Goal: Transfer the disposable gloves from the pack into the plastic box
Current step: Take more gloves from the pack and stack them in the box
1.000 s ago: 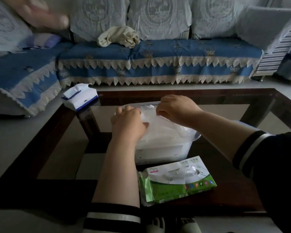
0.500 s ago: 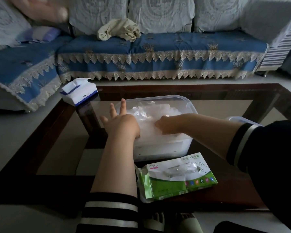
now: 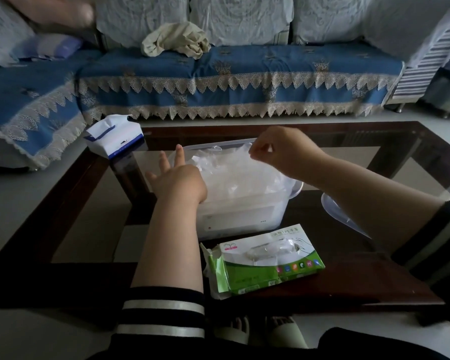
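Note:
A clear plastic box [image 3: 244, 219] stands mid-table, heaped with crumpled transparent disposable gloves [image 3: 234, 175]. My left hand [image 3: 177, 178] lies flat on the left side of the heap with its fingers spread and holds nothing. My right hand [image 3: 278, 149] hovers over the box's far rim, fingertips pinched on the edge of a glove that rises from the heap. The green and white glove pack [image 3: 268, 261] lies torn open on the table in front of the box, with clear film showing through its top slot.
The box's clear lid [image 3: 343, 216] lies to the right, partly under my right forearm. A white and blue tissue pack [image 3: 114, 137] sits at the table's far left corner. The dark wooden table [image 3: 63, 203] has glass panels. A blue sofa [image 3: 244, 74] stands behind.
My right hand has risen from inside the box to above its far rim, pulling a glove edge up. My left hand stays spread on the heap.

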`<state>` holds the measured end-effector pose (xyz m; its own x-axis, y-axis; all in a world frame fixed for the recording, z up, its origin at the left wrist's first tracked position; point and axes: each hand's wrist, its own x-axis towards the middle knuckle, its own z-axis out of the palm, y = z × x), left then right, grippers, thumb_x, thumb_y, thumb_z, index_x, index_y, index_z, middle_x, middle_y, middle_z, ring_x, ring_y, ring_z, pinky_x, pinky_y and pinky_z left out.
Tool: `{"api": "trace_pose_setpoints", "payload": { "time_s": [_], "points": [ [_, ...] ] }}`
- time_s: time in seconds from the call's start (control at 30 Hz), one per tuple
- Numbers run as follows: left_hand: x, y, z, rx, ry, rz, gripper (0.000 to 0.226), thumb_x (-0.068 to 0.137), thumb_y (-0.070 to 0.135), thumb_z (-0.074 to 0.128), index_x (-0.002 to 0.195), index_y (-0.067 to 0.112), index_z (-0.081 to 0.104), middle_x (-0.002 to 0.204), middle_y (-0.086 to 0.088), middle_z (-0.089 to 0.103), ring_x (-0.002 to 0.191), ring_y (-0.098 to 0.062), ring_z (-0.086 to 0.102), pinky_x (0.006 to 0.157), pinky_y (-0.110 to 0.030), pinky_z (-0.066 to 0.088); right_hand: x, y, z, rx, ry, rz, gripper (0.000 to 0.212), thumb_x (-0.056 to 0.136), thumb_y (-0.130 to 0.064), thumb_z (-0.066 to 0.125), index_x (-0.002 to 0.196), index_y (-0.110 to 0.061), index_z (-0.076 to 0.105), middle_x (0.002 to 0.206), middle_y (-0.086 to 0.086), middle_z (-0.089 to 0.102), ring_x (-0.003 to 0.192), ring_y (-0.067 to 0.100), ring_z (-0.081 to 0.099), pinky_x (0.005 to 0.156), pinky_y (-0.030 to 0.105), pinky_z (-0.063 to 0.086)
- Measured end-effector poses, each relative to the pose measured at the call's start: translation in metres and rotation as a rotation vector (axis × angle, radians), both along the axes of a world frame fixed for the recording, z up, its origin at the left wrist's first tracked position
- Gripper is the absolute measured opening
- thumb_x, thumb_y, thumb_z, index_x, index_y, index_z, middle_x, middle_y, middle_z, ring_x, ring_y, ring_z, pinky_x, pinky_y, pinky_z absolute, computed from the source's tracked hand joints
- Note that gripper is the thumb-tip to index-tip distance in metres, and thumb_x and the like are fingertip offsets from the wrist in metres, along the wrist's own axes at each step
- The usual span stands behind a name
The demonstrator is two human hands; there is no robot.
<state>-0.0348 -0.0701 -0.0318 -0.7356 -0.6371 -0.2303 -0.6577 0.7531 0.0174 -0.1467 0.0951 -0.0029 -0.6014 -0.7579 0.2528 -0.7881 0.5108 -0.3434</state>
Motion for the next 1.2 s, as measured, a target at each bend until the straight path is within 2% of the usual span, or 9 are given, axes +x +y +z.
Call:
{"api": "trace_pose_setpoints", "payload": {
  "time_s": [0.13, 0.23, 0.33, 0.43, 0.6, 0.77, 0.9, 1.07, 1.2],
  "points": [
    [0.011, 0.003, 0.014, -0.076, 0.244, 0.025, 0.041, 0.098, 0.017, 0.048, 0.138, 0.025, 0.053, 0.163, -0.001, 0.012, 0.148, -0.029, 0.01, 0.113, -0.052, 0.023, 0.014, 0.028, 0.001, -0.421, -0.012, -0.163, 0.017, 0.094, -0.023, 0.057, 0.1, -0.015, 0.071, 0.078, -0.01, 0.066, 0.062, -0.001, 0.053, 0.062, 0.012, 0.042],
    [0.024, 0.013, 0.021, -0.147, 0.403, 0.019, 0.028, 0.097, 0.017, 0.049, 0.117, 0.023, 0.068, 0.136, -0.005, 0.053, 0.122, -0.03, 0.047, 0.09, -0.041, 0.042, 0.046, 0.051, -0.001, -0.568, -0.094, -0.201, 0.02, 0.094, -0.032, 0.049, 0.09, -0.02, 0.065, 0.068, -0.01, 0.06, 0.057, 0.008, 0.056, 0.059, 0.024, 0.048],
    [0.038, 0.028, 0.025, -0.078, 0.655, -0.041, 0.018, 0.098, 0.017, 0.051, 0.096, 0.025, 0.068, 0.106, -0.003, 0.064, 0.094, -0.025, 0.058, 0.071, -0.034, 0.046, 0.08, 0.063, -0.012, -0.311, -0.22, -0.104, 0.025, 0.087, -0.047, 0.05, 0.081, -0.027, 0.063, 0.066, -0.008, 0.064, 0.052, 0.007, 0.056, 0.051, 0.024, 0.047],
    [0.052, 0.054, 0.031, 0.114, 0.802, -0.177, 0.016, 0.098, 0.021, 0.052, 0.094, 0.021, 0.067, 0.088, 0.004, 0.068, 0.077, -0.017, 0.062, 0.065, -0.031, 0.051, 0.092, 0.065, -0.042, 0.157, -0.288, -0.01, 0.03, 0.082, -0.053, 0.063, 0.099, -0.029, 0.069, 0.098, -0.013, 0.067, 0.09, 0.004, 0.06, 0.081, 0.027, 0.052],
    [0.064, 0.08, 0.025, 0.555, 0.399, -0.327, 0.005, 0.093, 0.026, 0.063, 0.092, 0.023, 0.068, 0.084, 0.008, 0.071, 0.075, -0.01, 0.069, 0.078, -0.035, 0.057, 0.093, 0.06, -0.082, 0.29, -0.318, 0.031, 0.038, 0.078, -0.043, 0.072, 0.114, -0.033, 0.064, 0.122, -0.008, 0.052, 0.117, 0.016, 0.042, 0.099, 0.04, 0.039],
    [0.056, 0.09, -0.003, 0.399, -0.043, -0.455, 0.062, 0.081, 0.034, 0.077, 0.136, 0.018, 0.05, 0.134, 0.001, 0.056, 0.118, -0.02, 0.055, 0.097, -0.032, 0.046, 0.094, 0.059, -0.083, 0.156, -0.294, 0.026, 0.013, 0.082, -0.035, 0.07, 0.086, -0.023, 0.072, 0.094, -0.014, 0.048, 0.097, 0.014, 0.051, 0.083, 0.035, 0.046],
    [0.049, 0.098, -0.026, 0.361, 0.052, -0.441, 0.069, 0.077, 0.038, 0.08, 0.135, 0.027, 0.045, 0.135, 0.002, 0.056, 0.12, -0.023, 0.054, 0.096, -0.038, 0.047, 0.095, 0.058, -0.078, 0.085, -0.352, -0.005, 0.011, 0.085, -0.029, 0.068, 0.084, -0.019, 0.073, 0.092, -0.005, 0.057, 0.085, 0.016, 0.058, 0.078, 0.033, 0.047],
    [0.048, 0.096, -0.041, 0.263, 0.2, -0.419, 0.055, 0.077, 0.034, 0.074, 0.126, 0.035, 0.047, 0.117, 0.005, 0.065, 0.109, -0.023, 0.06, 0.085, -0.038, 0.052, 0.097, 0.062, -0.065, -0.103, -0.434, -0.065, 0.011, 0.084, -0.028, 0.07, 0.084, -0.017, 0.073, 0.069, -0.017, 0.058, 0.067, -0.003, 0.051, 0.063, 0.007, 0.037],
    [0.047, 0.095, -0.04, 0.304, 0.071, -0.405, 0.067, 0.074, 0.041, 0.073, 0.133, 0.025, 0.047, 0.124, 0.001, 0.063, 0.114, -0.025, 0.059, 0.094, -0.037, 0.048, 0.098, 0.069, -0.049, -0.392, -0.514, -0.126, 0.016, 0.089, -0.026, 0.065, 0.076, -0.017, 0.069, 0.064, -0.008, 0.061, 0.053, 0.0, 0.048, 0.057, 0.017, 0.04]
  ]
}}
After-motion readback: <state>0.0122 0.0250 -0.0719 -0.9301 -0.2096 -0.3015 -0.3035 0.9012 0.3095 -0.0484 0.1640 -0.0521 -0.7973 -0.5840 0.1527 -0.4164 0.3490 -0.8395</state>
